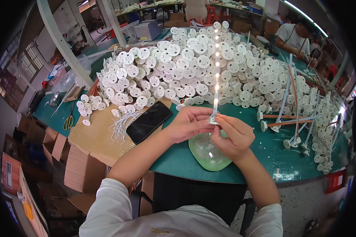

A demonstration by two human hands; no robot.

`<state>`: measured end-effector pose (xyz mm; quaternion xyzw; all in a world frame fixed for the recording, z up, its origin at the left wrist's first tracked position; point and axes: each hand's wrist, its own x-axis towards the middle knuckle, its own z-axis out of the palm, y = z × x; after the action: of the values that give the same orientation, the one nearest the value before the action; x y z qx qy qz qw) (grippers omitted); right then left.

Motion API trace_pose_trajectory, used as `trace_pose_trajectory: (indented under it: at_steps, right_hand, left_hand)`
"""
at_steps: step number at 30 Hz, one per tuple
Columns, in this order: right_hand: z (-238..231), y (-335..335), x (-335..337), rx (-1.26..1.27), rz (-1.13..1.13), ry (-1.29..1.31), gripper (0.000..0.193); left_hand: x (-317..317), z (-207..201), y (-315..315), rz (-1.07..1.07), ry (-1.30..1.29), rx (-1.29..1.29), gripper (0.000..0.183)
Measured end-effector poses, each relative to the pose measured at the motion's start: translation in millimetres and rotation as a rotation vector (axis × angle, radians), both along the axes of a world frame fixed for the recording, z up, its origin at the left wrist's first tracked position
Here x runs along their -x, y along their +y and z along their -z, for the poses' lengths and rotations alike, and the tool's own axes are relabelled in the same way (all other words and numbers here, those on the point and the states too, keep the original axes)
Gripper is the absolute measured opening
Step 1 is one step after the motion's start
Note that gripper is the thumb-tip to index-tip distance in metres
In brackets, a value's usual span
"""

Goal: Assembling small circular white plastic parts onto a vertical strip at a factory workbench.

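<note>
A narrow LED light strip (pixel 216 75) stands upright with its row of lamps lit. My left hand (pixel 189 125) is closed round the lower end of it, thumb and fingers at the small white base. From the other side my right hand (pixel 236 137) pinches the same base. The fingers partly hide that base. Below my hands sits a green dish (pixel 197 159) with something clear and shiny in it; my right hand covers part of its rim.
A large heap of white round-ended pieces (pixel 190 65) fills the far side of the green table (pixel 265 158). To the left lie a black phone (pixel 149 121), thin white wires (pixel 120 125) and scissors (pixel 69 120). Strips (pixel 285 94) lean at right. A co-worker (pixel 294 37) sits far right.
</note>
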<state>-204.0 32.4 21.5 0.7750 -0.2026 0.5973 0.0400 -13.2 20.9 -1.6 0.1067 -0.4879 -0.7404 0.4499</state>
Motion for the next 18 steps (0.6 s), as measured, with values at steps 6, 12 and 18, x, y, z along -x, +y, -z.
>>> trace_pose_trajectory:
  at_steps: [6,12,18]
  right_hand:
    - [-5.3,-5.4,0.9,-0.004,-0.031,0.075,0.025]
    - [-3.3,-2.6,0.8,0.006,-0.021,0.096,0.025]
    - [-4.2,2.8,1.4,0.007,-0.029,0.030,0.025]
  left_hand:
    - [-5.7,1.2,-3.9,-0.026,0.012,-0.016,0.044]
    - [-4.8,-3.5,-1.6,-0.047,-0.029,0.009,0.045]
    - [-2.9,-3.2,3.3,-0.004,-0.019,0.039,0.047]
